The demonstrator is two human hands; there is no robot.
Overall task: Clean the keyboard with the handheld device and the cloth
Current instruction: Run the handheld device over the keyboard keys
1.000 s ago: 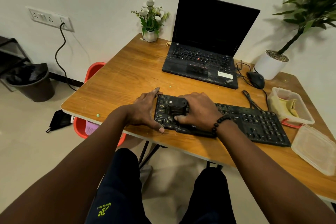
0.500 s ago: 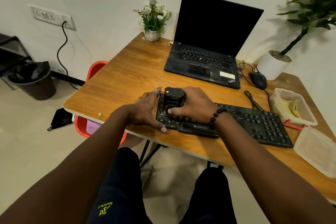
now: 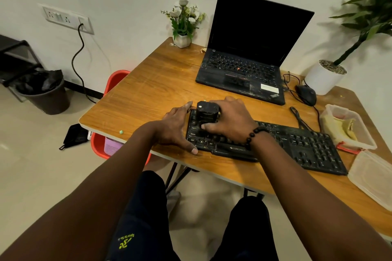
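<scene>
A black keyboard (image 3: 297, 144) lies along the near edge of the wooden table (image 3: 148, 95). My right hand (image 3: 229, 121) grips a small black handheld device (image 3: 206, 112) that stands on the keyboard's far left keys. My left hand (image 3: 178, 127) holds the keyboard's left end, thumb along the front corner and fingers at the back corner. A yellow cloth (image 3: 341, 127) sits inside a clear plastic box (image 3: 360, 142) to the right of the keyboard.
An open black laptop (image 3: 250, 55) stands behind the keyboard, with a mouse (image 3: 306, 94) and cables to its right. A box lid (image 3: 373, 176) lies at the right edge. A flower vase (image 3: 183, 23) and a potted plant (image 3: 326, 74) stand at the back.
My right hand has slid the device from the lower left keys toward the keyboard's far top row. My left hand has stayed on the left end.
</scene>
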